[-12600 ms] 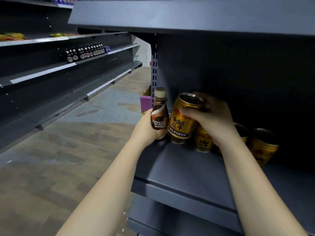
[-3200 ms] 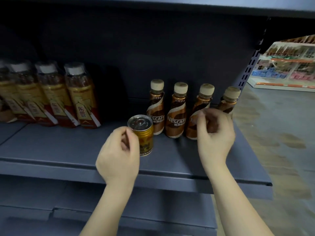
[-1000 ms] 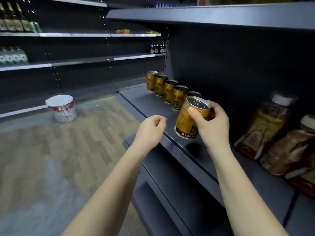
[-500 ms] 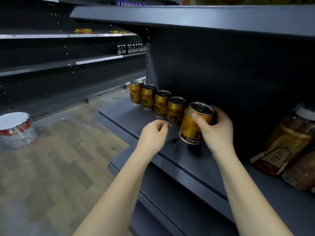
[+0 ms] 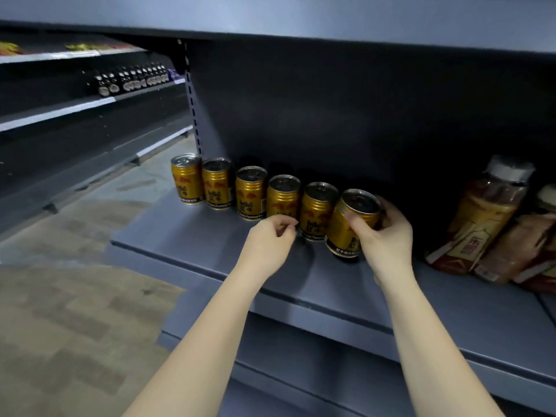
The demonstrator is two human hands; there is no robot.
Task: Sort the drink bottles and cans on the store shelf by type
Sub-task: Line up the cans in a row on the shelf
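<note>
Several gold Red Bull cans [image 5: 251,192] stand in a row on the grey shelf [image 5: 192,251], running from its left end toward the right. My right hand [image 5: 383,233] grips one more gold can [image 5: 349,224], tilted, at the right end of that row and close to the shelf surface. My left hand [image 5: 267,242] hovers in front of the row with its fingers loosely curled and holds nothing. Tea bottles [image 5: 478,218] with white caps lean at the right side of the same shelf.
A shelf board [image 5: 301,16] runs overhead. A lower shelf [image 5: 301,371] juts out below. Across the aisle on the left stands another rack with small dark bottles [image 5: 132,81]. Wood-pattern floor [image 5: 75,311] lies to the left.
My right hand has brought the can lower and up to the right end of the row. My view has swung right and closer to the shelf. The left hand stays beside it.
</note>
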